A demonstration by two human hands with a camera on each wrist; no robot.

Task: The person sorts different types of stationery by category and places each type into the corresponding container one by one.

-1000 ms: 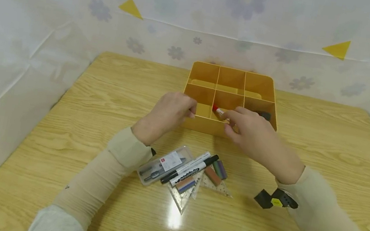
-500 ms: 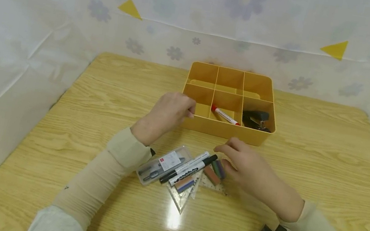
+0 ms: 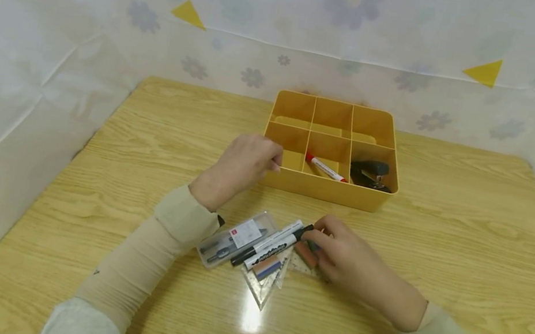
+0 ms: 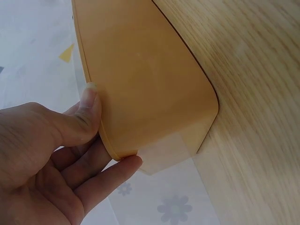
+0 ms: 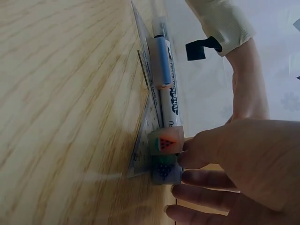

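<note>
My left hand [image 3: 243,164] grips the front left corner of a yellow divided organizer box [image 3: 321,190]; in the left wrist view its thumb lies on the outer wall, fingers over the rim. My right hand [image 3: 354,262] is at the pile in front of the box, fingertips right at the capped end of a black whiteboard marker [image 3: 281,245]. In the right wrist view its thumb and forefinger come up against a watermelon-print eraser [image 5: 166,140] and a grape-print eraser [image 5: 166,173]. I cannot tell whether they pinch anything.
A compass set in a clear case [image 3: 229,243], another white marker, a striped eraser [image 3: 266,267] and clear set squares [image 3: 262,292] make up the pile. Inside the box lie a red marker [image 3: 326,168] and a black stapler [image 3: 371,175]. A white flowered sheet stands behind the table.
My right hand has let go of the red marker in the front middle compartment and come back to the pile, fingers now at the black marker's cap. My left hand stays on the box corner.
</note>
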